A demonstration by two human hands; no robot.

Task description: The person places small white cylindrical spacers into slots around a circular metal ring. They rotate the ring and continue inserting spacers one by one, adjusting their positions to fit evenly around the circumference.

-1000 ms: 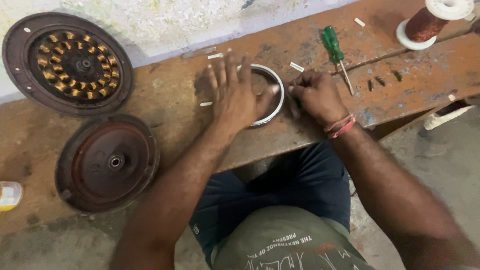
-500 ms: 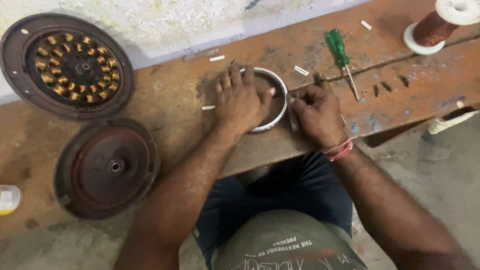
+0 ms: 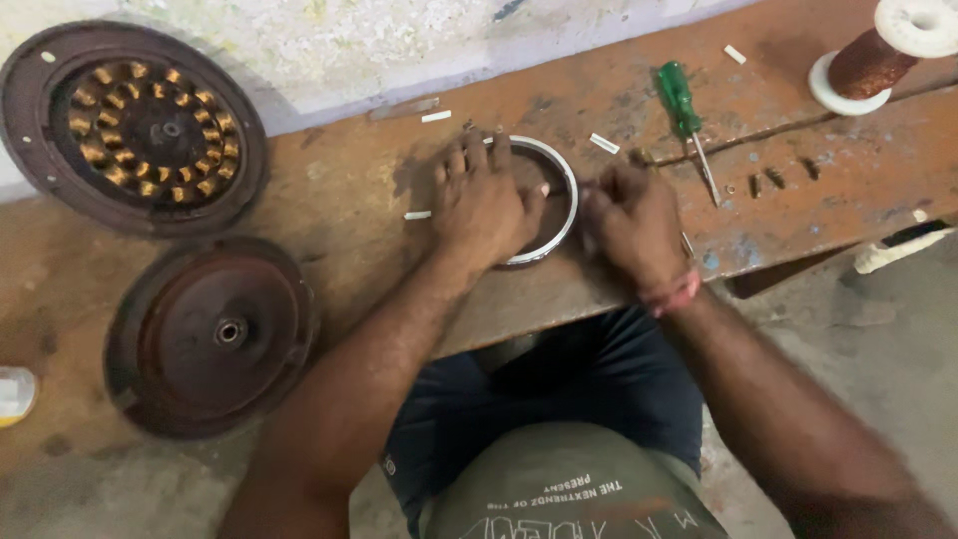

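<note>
Rusty brown counter (image 3: pixel 329 215), running left to right, far edge against a pale wall.

Far left on the counter: round dark motor plate (image 3: pixel 40 150) ringed with copper coils. Nearer and just beside it: second round disc (image 3: pixel 180 349), rust-red, with a small hub hole at centre.

Middle of the counter: metal ring (image 3: pixel 561 172), shiny, lying flat, partly covered. Left hand (image 3: pixel 484 205) spread flat on the ring, palm down, fingers splayed and pointing to the far side, gripping nothing, only pressing. Right hand (image 3: pixel 629 225) just right of the ring, touching its rim, fingers curled in loosely; hard to tell, through blur, whether anything is pinched inside. Pink band (image 3: pixel 674 296) round the right wrist.

Far right corner: spool of copper wire (image 3: pixel 870 60) with white end caps, lying tilted. Between spool and ring: green-handled screwdriver (image 3: pixel 681 100), tip pointing toward the near edge. Right of its tip: a few small dark screws (image 3: pixel 774 180), close together.

Scattered about the ring: short white slips (image 3: pixel 436 116), one far, one left of the left hand, one between ring and screwdriver.
</note>
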